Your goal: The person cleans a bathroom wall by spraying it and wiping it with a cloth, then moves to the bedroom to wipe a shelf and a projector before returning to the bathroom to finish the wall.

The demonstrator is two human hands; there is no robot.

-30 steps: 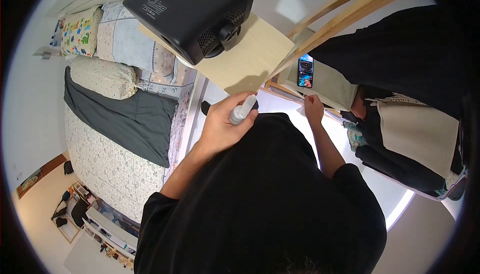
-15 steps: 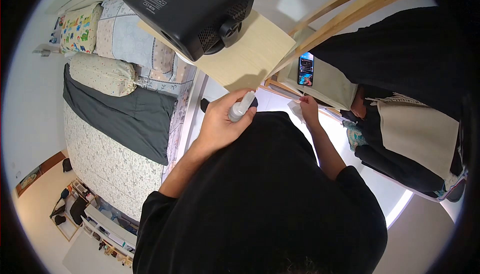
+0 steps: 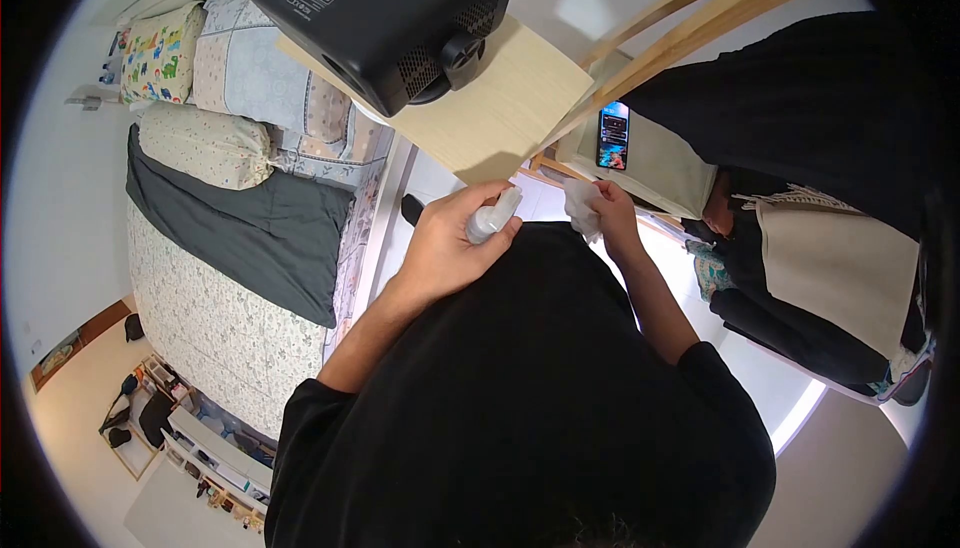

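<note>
My left hand (image 3: 447,246) is wrapped round a small whitish bottle (image 3: 492,216), its top tilted up to the right. A crumpled white tissue (image 3: 581,208) hangs from the pinched fingers of my right hand (image 3: 615,218). A short gap separates the bottle from the tissue, both in front of my black shirt. Just beyond my left hand is the front corner of a light wooden board (image 3: 500,113), which bears a black projector (image 3: 385,18) with a red ring on it.
A phone (image 3: 613,135) with a lit screen lies on a pale surface at the right, below curved wooden bars (image 3: 700,28). Dark clothes and a beige cloth (image 3: 835,268) are farther right. A bed (image 3: 210,288) with pillows and a dark blanket stands at the left.
My right hand has moved slightly left and the tissue is now higher and closer to the bottle. The bottle has shifted slightly right and tilted further.
</note>
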